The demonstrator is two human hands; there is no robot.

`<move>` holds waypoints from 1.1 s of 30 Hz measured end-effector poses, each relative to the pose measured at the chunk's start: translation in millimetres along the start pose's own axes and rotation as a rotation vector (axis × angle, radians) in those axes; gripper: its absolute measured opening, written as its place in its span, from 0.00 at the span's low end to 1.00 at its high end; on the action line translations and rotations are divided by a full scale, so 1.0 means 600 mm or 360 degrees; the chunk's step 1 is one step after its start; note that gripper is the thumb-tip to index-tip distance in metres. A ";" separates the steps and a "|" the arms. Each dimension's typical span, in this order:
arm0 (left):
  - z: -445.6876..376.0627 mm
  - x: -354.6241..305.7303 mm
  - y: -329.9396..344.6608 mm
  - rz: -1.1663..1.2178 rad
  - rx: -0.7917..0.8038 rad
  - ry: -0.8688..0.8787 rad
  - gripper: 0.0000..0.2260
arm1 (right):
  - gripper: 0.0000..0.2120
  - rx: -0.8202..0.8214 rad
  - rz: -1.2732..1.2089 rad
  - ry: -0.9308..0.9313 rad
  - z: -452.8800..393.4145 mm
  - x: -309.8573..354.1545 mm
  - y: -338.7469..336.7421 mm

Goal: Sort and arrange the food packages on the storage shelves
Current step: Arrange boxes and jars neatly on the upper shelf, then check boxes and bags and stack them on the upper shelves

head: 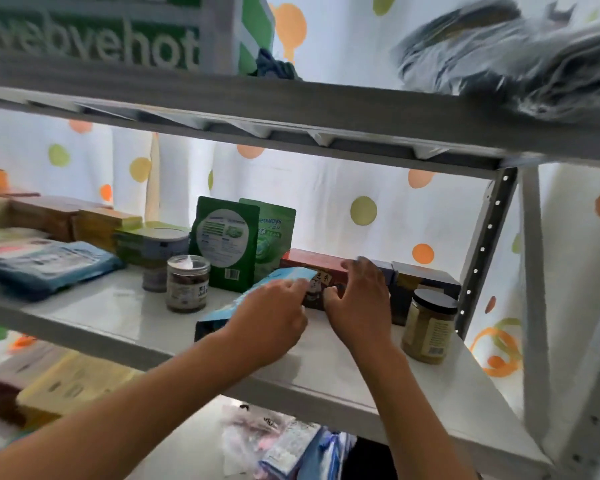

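Hands (312, 306) grip blue package (257, 292) and red box (312, 268) on shelf (111, 313).

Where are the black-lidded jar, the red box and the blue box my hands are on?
Black-lidded jar (430, 329): head view, on its label, right end of shelf.
Red box (312, 263): head view, on its top face.
Blue box (278, 277): head view, on its light-blue top face.

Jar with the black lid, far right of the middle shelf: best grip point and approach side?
Take the jar with the black lid around its glass body just under the lid, coming from the front, the open shelf edge. It stands upright near that edge; a dark box sits close behind, the shelf post is to its right, and the right hand works to its left.
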State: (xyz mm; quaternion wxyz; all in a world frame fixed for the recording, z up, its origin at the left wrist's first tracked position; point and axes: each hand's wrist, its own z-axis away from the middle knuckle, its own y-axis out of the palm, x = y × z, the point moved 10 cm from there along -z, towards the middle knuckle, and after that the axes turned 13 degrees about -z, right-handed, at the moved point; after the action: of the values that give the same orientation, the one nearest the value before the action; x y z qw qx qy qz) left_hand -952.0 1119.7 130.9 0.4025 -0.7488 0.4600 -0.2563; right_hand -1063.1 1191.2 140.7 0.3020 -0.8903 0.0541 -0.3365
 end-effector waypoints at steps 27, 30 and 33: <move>0.423 1.097 -0.256 -0.0628 0.0045 -0.0647 0.23 | 0.24 0.0667 -0.0038 -0.0950 0.148 0.927 0.754; 0.420 1.219 -0.245 -0.0756 0.0167 -0.0672 0.25 | 0.25 0.0730 -0.0077 -0.1021 0.122 1.004 0.865; 0.400 1.341 -0.256 -0.0848 0.0229 -0.0664 0.26 | 0.29 0.0785 -0.0156 -0.1053 0.079 1.086 0.970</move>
State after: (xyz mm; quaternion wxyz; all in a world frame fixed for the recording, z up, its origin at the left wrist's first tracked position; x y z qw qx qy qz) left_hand -338.7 526.3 140.1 0.4587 -0.8485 0.1369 -0.2255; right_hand -470.9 546.9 147.6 0.4910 -0.8529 -0.1704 -0.0490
